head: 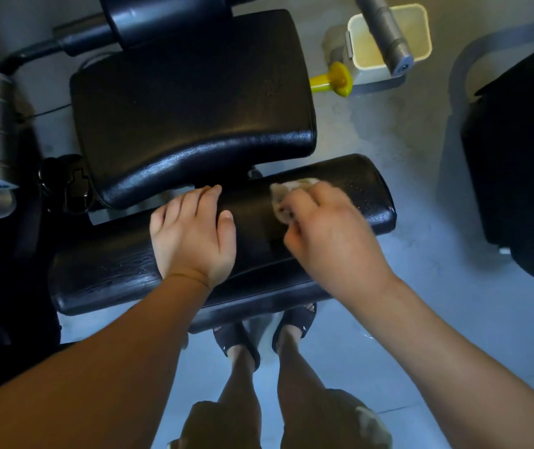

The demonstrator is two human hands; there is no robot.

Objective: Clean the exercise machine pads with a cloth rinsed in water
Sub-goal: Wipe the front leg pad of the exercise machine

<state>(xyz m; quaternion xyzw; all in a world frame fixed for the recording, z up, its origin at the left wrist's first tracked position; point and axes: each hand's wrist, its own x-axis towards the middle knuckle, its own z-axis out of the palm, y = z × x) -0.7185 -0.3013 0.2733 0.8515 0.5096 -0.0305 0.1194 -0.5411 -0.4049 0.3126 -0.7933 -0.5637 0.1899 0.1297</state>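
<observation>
L hand (194, 234) laid flat on front pad (107, 273), fingers straight, nothing gripped. R hand (330, 234) at 3 o'clock of it, fingers curled round pale cloth (283, 197), pressed onto same pad; blurred. Droplets on pad's 3 o'clock end. Bigger seat pad (187, 108) at 12 o'clock, just beyond. Cream bucket (417, 30) on floor at 1 o'clock, yellow knob (333, 80) beside it.

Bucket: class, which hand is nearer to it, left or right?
Right. The right hand, gripping the cloth, is below the bucket; the left hand rests flat farther left on the pad.
</observation>
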